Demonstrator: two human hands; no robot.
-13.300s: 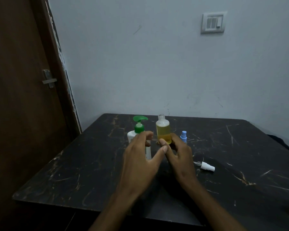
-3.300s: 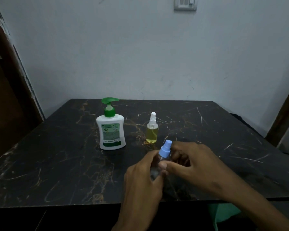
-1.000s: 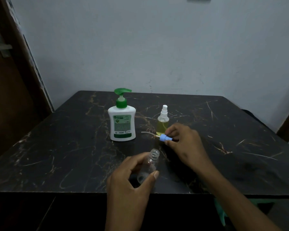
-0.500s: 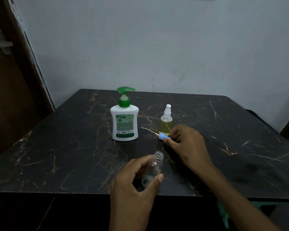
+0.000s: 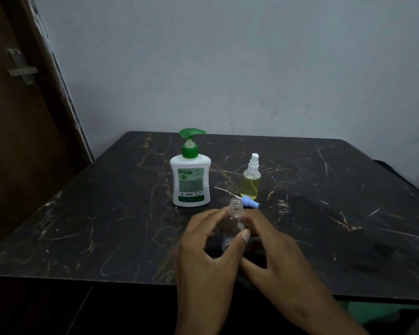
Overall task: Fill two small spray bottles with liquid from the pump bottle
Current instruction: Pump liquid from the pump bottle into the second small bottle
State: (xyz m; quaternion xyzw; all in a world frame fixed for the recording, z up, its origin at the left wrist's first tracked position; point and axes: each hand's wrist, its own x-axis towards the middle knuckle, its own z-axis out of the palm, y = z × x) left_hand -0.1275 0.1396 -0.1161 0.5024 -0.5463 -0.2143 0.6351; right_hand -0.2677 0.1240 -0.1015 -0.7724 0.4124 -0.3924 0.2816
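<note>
A clear empty spray bottle (image 5: pixel 235 212) with an open neck stands upright near the table's front middle. My left hand (image 5: pixel 208 257) grips it between thumb and fingers, and my right hand (image 5: pixel 276 255) curls against its right side. The bottle's blue spray cap (image 5: pixel 250 201), with a thin white dip tube, lies on the table just behind. Further back stands a second small spray bottle (image 5: pixel 250 183) with a white cap and yellow liquid inside. The white pump bottle (image 5: pixel 191 180) with a green pump stands to the left of it.
The black marble-patterned table (image 5: pixel 107 226) has its front edge just under my wrists. A grey wall rises behind the table. A brown door (image 5: pixel 15 141) with a metal latch is at the left.
My right hand has let go of the blue spray cap, which now lies on the table, and has come back to the empty bottle. My left hand has kept its hold on the bottle.
</note>
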